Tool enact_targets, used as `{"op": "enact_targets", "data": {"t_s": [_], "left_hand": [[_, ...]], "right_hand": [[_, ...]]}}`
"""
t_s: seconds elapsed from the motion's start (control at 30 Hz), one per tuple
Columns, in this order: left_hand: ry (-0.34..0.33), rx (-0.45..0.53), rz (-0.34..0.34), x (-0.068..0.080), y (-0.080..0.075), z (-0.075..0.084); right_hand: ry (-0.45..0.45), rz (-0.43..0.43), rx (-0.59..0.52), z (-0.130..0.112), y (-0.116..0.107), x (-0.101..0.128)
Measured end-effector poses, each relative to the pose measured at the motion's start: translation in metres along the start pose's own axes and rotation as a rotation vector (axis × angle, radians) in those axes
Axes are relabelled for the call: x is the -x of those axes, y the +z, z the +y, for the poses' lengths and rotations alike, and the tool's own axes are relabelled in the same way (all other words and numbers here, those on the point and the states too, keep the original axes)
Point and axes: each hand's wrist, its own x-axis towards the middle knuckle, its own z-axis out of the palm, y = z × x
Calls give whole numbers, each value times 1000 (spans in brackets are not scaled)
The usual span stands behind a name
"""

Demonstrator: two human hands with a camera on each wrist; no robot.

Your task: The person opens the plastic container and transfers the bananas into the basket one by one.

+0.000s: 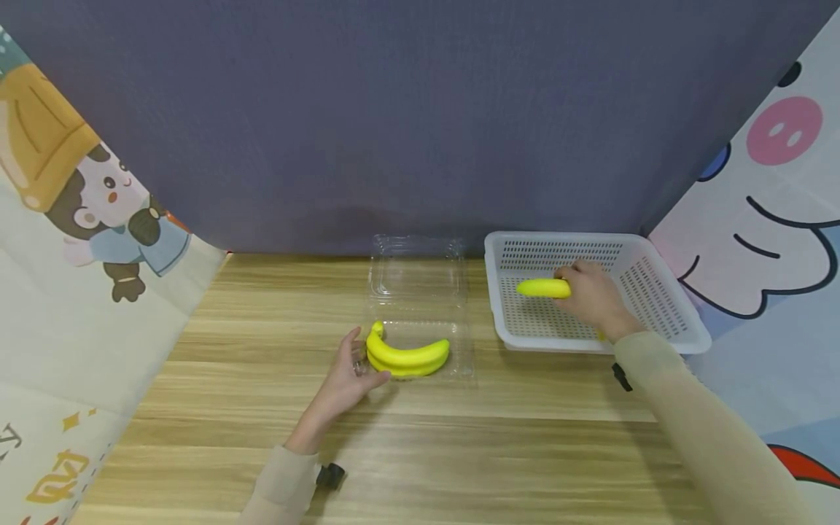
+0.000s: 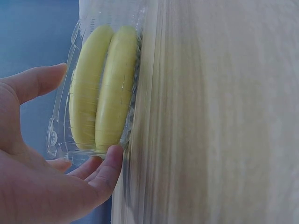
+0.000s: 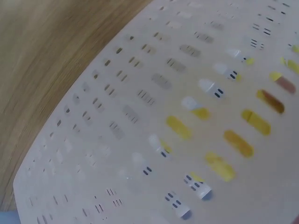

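A curved yellow banana (image 1: 543,289), pinched by the right hand (image 1: 590,295), is over the white perforated plastic basket (image 1: 496,310), right of the clear plastic box (image 1: 416,271). Two yellow bananas (image 1: 408,359) lie inside the box; the left hand (image 1: 346,380), thumb and fingers spread, touches its left end.

Even, diffuse lighting; soft shadows on the table (image 1: 485,459) in front of the clear container (image 1: 420,275); glints along its edges; both wrist views hazy, slightly blurred.
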Motion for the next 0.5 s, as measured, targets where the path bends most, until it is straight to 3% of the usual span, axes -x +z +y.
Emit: {"op": "enact_targets", "data": {"t_s": [0.5], "left_hand": [[6, -37, 2, 1, 0, 1]], "right_hand": [[-5, -85, 60, 3, 5, -1]]}}
